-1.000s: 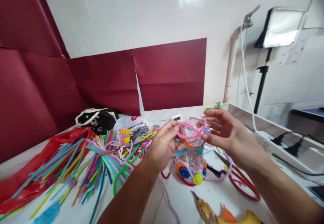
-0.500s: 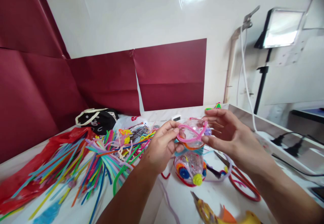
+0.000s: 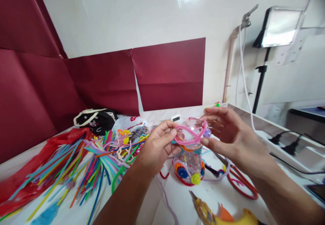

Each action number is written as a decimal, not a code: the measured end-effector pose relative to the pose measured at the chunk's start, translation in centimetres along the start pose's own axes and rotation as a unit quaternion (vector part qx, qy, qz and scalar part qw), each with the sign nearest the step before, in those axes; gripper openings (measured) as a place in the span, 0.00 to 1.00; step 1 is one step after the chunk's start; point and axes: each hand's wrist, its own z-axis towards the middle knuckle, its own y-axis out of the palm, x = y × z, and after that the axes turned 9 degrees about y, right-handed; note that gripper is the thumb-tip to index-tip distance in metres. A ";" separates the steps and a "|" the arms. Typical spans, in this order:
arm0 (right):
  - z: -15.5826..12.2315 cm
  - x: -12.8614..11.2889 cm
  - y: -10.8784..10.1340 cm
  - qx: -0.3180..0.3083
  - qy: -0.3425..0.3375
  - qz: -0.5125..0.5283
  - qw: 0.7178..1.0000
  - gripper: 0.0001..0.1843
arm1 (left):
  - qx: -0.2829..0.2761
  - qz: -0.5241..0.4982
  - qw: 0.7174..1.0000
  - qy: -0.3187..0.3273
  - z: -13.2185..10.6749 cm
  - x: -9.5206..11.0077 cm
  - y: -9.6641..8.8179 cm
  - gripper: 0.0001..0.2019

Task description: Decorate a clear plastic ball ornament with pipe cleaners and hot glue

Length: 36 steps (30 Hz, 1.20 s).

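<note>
A pink pipe cleaner [image 3: 188, 142], bent into a twisted loop, is pinched at its left side by my left hand [image 3: 161, 143]. My right hand [image 3: 228, 133] is at the loop's other side, thumb and fingers spread apart; whether the thumb touches the loop I cannot tell. Below and behind the loop lies a clear plastic bottle [image 3: 192, 162] with a yellow cap [image 3: 195, 179], blue and orange coiled discs and a red strip along its side. Another clear rounded piece shows through the loop, partly hidden. A purple ball [image 3: 207, 132] sits beside it, near my right fingers.
Bundles of coloured pipe cleaners [image 3: 99, 165] spread over a red plastic bag [image 3: 22, 184] at left. Red-handled scissors [image 3: 250, 192] lie at right, and a yellow glue gun [image 3: 240, 219] in front. Black plugs [image 3: 291, 147] and a lamp [image 3: 283, 26] stand further right.
The whole view has shifted slightly. The loop stays in my left hand, and my right hand remains spread beside it with barely any movement.
</note>
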 end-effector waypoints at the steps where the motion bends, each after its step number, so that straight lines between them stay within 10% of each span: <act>1: 0.0 0.0 0.0 -0.001 -0.001 -0.001 1.000 0.30 | -0.003 0.001 1.000 0.000 0.0 0.0 0.0 0.05; 36: 0.1 0.0 -0.3 -0.023 -0.029 -0.010 0.999 0.30 | -0.017 -0.007 1.000 0.010 -0.1 0.1 0.1 0.02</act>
